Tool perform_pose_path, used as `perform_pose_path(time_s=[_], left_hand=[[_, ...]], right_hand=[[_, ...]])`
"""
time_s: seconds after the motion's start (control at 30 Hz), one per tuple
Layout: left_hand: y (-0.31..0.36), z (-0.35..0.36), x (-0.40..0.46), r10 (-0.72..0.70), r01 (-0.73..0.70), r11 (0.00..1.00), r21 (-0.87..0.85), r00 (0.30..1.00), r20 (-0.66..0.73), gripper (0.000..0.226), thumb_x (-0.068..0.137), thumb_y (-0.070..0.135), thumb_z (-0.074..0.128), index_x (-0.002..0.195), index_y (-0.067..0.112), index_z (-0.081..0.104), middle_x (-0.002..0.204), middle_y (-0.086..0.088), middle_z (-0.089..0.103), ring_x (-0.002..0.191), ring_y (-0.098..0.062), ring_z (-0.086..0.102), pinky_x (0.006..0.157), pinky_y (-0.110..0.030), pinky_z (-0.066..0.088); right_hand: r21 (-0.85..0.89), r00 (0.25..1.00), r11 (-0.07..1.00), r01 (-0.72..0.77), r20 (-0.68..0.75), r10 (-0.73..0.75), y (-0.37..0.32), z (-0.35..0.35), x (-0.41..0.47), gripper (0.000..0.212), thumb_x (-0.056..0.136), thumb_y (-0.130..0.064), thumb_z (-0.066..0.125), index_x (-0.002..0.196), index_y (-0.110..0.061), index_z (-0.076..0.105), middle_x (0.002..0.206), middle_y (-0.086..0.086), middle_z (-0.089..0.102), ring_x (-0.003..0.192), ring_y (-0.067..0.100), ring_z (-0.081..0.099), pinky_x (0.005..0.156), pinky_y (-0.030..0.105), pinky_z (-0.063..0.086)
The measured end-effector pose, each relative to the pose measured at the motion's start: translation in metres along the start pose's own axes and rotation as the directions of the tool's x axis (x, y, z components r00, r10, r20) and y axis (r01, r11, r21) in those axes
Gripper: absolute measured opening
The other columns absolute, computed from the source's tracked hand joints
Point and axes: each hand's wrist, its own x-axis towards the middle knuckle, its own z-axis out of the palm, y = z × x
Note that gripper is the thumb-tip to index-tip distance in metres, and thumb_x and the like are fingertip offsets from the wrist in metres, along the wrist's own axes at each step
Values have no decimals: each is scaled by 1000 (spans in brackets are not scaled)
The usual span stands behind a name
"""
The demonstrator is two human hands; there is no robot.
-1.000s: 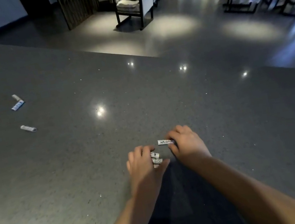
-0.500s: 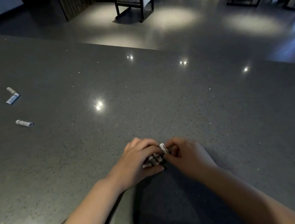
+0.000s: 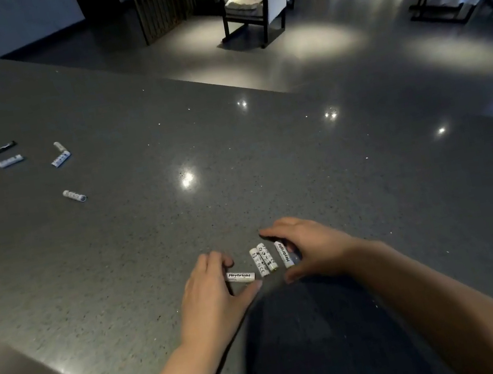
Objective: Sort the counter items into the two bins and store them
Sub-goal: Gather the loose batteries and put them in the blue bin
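Dimly, speckled grey counter [image 3: 268, 167] w/ chairs beyond; left hand [image 3: 211, 294] is touching one white battery [image 3: 241, 276], right hand [image 3: 311, 249] cupping loosely around three batteries [image 3: 270, 258] btwn both.

Dim scene; ceiling-light glints on glossy tabletop [image 3: 149, 235], bright pools on far floor [image 3: 328, 39], wide-angle bending at edges, slight blur.
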Motion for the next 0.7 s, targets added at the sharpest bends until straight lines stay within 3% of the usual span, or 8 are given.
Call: perform_pose_path(time_s=[0.13, 0.23, 0.33, 0.5, 0.7], left_hand=[[3, 0, -3, 23, -24, 998, -52, 1000, -17, 38, 66, 31, 77, 96, 26, 54, 93, 13, 50, 91, -12, 47, 80, -31, 42], [5, -2, 2, 3, 5, 979, -202, 999, 42, 43, 66, 17, 75, 103, 27, 56, 96, 17, 55, 94, -6, 49, 83, -23, 42], [6, -3, 10, 39, -1, 952, -305, 992, 119, 51, 68, 9, 73, 112, 28, 55, 101, 20, 57, 98, -1, 53, 87, -19, 44], [7, -4, 20, 108, -57, 973, -223, 968, 225, 69, 60, 29, 86, 121, 33, 54, 97, 31, 47, 99, 0, 48, 84, -8, 36], [7, -2, 34, 235, -200, 968, -153, 936, 262, 65, 62, 39, 84, 120, 29, 59, 108, 16, 58, 100, -7, 45, 88, -22, 38]], right_hand=[[10, 999, 999, 44, 17, -44, -5, 3, 7, 86, 70, -27, 83, 144, -25, 40, 131, -6, 45, 113, 6, 44, 88, 13, 32], [54, 997, 996, 73, 2, -73, -7, 6, 8, 74, 70, -22, 83, 136, -25, 49, 118, -7, 48, 101, 2, 44, 77, 3, 32], [76, 996, 994, 84, -32, -82, -9, 7, 6, 66, 70, -22, 82, 130, -25, 55, 107, -10, 47, 94, 3, 46, 76, 4, 34], [75, 995, 996, 43, -89, -36, -12, 9, 6, 56, 69, -28, 83, 120, -24, 59, 109, -7, 51, 98, 9, 50, 85, 27, 44], [91, 986, 996, 20, -166, -4, -12, 14, 3, 44, 69, -34, 82, 108, -25, 62, 96, -12, 49, 87, 6, 49, 77, 24, 42]])
